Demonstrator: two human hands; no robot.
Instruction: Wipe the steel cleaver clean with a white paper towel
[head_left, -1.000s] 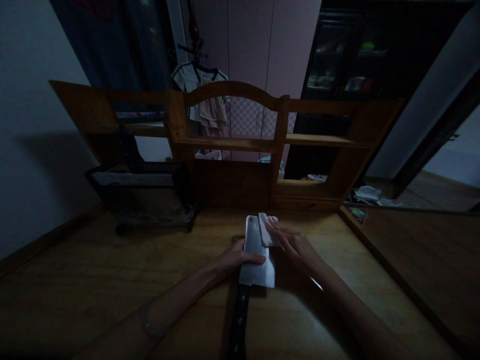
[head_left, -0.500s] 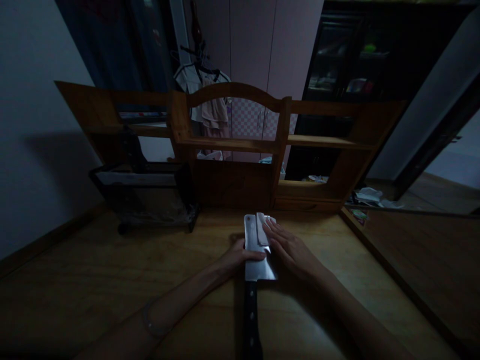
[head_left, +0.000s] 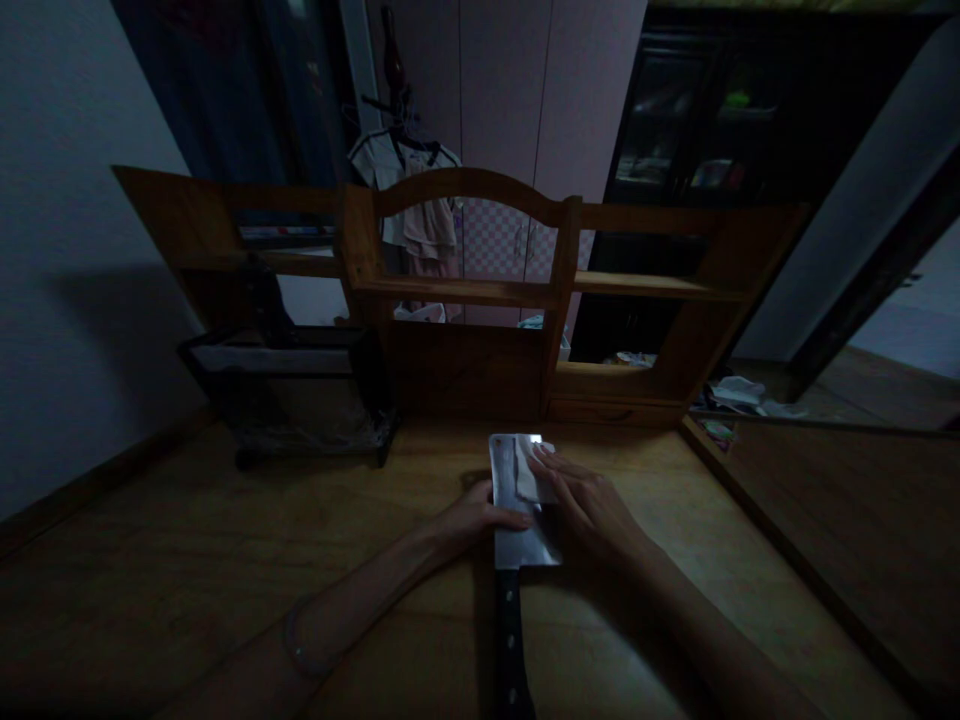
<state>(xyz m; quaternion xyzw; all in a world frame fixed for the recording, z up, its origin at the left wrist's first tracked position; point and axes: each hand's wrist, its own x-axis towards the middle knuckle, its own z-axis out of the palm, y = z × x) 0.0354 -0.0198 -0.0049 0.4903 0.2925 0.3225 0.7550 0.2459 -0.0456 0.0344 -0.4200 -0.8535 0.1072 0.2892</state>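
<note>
A cleaver (head_left: pixel 519 545) with a broad steel blade and a black riveted handle is over the wooden tabletop, its handle toward me. My left hand (head_left: pixel 484 512) grips the blade from its left side, thumb across the upper face and fingers hidden underneath. On the far part of the blade lies a folded white cloth or tissue (head_left: pixel 529 475). My right hand (head_left: pixel 589 495) presses it against the steel with the fingers held together; the fingertips rest on its right part.
A black knife rack (head_left: pixel 300 395) with a dark-handled knife (head_left: pixel 266 300) in it stands at the left on the table (head_left: pixel 225 560). A wooden shelf unit (head_left: pixel 465 290) runs along the back edge. A raised wooden rim (head_left: pixel 787 560) borders the right side.
The cleaver has shifted slightly right and toward me. My right hand has moved a little right along the blade with the cloth, its fingers more bent.
</note>
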